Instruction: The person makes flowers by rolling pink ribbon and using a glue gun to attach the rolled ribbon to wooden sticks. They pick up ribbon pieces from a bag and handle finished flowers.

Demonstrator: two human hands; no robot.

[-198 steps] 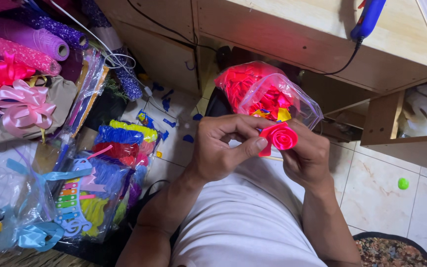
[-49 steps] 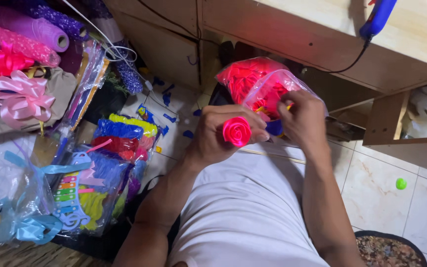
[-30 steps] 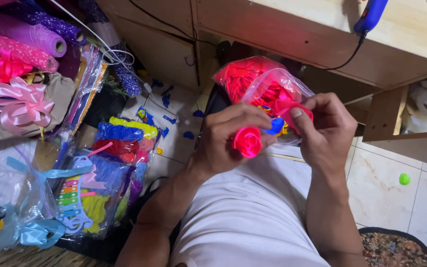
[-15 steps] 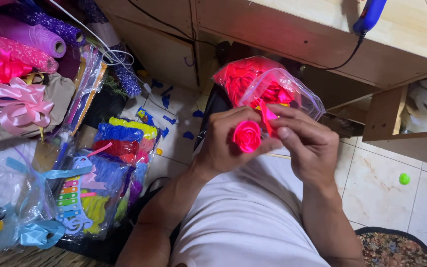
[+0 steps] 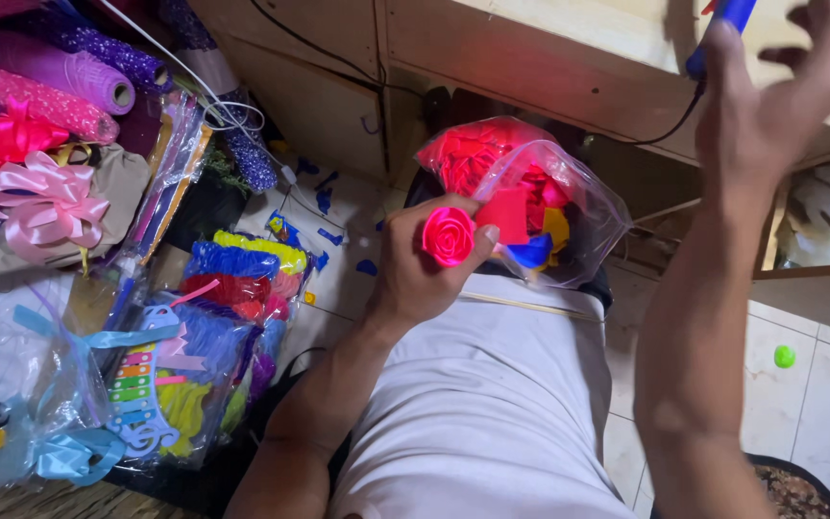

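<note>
My left hand (image 5: 413, 274) holds a small bright pink rolled rose (image 5: 448, 234) between thumb and fingers, above my lap. Just right of it lies a clear plastic bag (image 5: 569, 207) full of red, yellow and blue pieces. My right hand (image 5: 778, 91) is raised high at the upper right with fingers spread and empty, right next to a blue tool (image 5: 718, 34) with a black cord that rests on the wooden table (image 5: 549, 58).
Rolls of pink and purple mesh (image 5: 60, 82) and a pink ribbon bow (image 5: 45, 197) lie at the left. Bags of coloured material (image 5: 232, 298) and blue ribbon (image 5: 60, 452) sit on the floor beside my leg. A green ball (image 5: 784, 357) lies on the tiles.
My right hand left the rose and lifted up to the blue tool on the table. My left hand keeps the rose in about the same place.
</note>
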